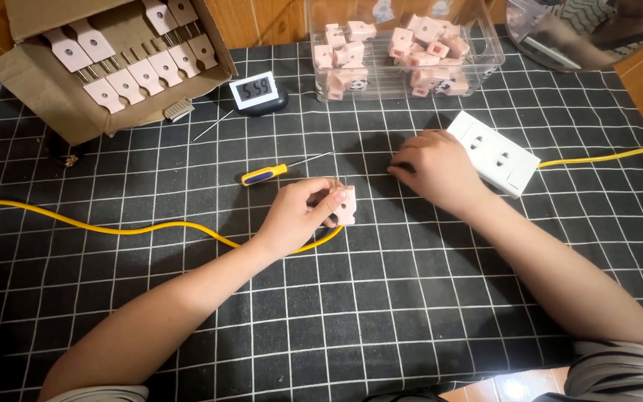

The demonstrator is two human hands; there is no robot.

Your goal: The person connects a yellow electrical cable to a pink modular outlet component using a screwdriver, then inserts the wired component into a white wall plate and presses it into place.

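Black cloth with a white grid covers our tabletop (411, 298). At the far left we see a cardboard box (53, 97) holding rows of pink plug pieces. A yellow cable (113, 227) runs from the left edge toward the middle, passing under our left hand (295, 216). Far of it stand a small digital timer (254, 91) and a yellow-handled screwdriver (266, 174). Our left fingers pinch a pink plug (345, 205) near the centre. Just right, our right hand (437, 171) rests on the cloth, fingers curled and pressed together, touching a white socket block (496, 152). Beyond sits a clear tub (478, 74) of pink parts.
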